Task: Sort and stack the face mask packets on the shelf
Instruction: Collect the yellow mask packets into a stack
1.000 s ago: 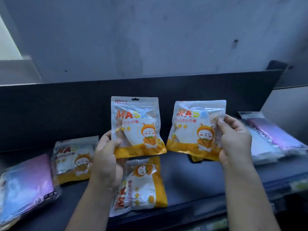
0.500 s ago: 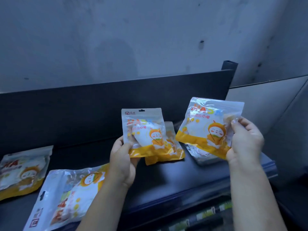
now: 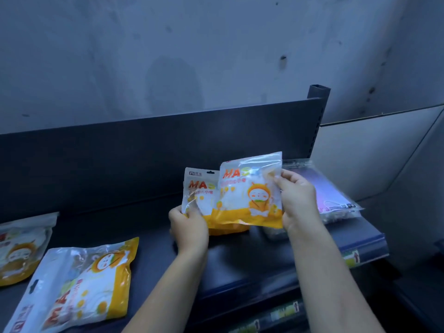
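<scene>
A stained grey concrete wall fills the far side, marked by a small dark hole toward the right, with a paler grey panel at the far right and arrow-printed labels along the near right.

A: What do we hold?
B: Our left hand holds the first mask packet above the shelf; our right hand holds the second mask packet, overlapping in front of the first's right side.
A: On the shelf?
B: Flat mask pack lies right of and behind both, near the upright post. At left, the front-left packet lies by the front edge, the far-left packet left of it. Back panel behind all.
</scene>
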{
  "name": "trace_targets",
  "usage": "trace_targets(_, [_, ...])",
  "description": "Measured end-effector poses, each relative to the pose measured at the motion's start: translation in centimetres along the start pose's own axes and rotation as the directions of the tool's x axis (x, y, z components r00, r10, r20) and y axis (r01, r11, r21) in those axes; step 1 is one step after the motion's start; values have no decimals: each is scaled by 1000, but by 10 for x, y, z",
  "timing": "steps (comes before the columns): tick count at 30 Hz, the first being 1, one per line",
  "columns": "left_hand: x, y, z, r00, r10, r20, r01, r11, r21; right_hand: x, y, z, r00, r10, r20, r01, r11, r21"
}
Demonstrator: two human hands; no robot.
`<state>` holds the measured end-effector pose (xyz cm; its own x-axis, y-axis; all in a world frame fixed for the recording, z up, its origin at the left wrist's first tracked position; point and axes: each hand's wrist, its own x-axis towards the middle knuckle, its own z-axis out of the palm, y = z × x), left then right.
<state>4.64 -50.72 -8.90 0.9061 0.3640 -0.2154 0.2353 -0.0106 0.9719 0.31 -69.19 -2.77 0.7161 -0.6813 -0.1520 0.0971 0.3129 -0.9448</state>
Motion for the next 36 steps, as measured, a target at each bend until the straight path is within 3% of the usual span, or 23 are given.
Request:
trace_targets(3, [-1,0,-1,1000,-24,0,24,1000,1,3,10,21,987,87,133,-85,996,-21])
trace_targets(6, [1,-3,-6,986,15,166,8,990,-139,8,20,34,969,61,241,13,955,-296])
trace_targets(9, [1,-4,-14,939,156,307,-130,986,-104,12,30,41,952,10,307,139,878,-457])
trace_targets(11, [4,-10,-18,889,253,383,-294,954,52,12,36,45,955,-70,289,232,780,-580])
trace_targets(13, [3,-16,-23,812,308,495,-482,832,273,8,38,49,956,-119,268,269,725,-635])
trace_targets(16, [10,-24,-27,714,360,601,-684,545,486,-2,42,52,932,-157,327,349,631,-692])
trace_targets(19, [14,-21,-27,723,371,583,-691,409,596,-8,48,54,874,-208,440,484,462,-743])
trace_targets(23, [11,-11,-27,705,367,607,-708,329,624,-7,54,54,837,-183,516,547,245,-800])
trace_targets(27, [5,7,-45,681,418,602,-731,333,596,-24,50,56,804,-231,548,586,153,-795])
trace_targets(31, [18,16,-83,660,531,531,-708,205,675,-58,47,72,748,-208,630,651,50,-757])
trace_targets(36, [42,22,-131,736,496,461,-603,170,780,-92,58,105,704,-131,698,708,50,-704])
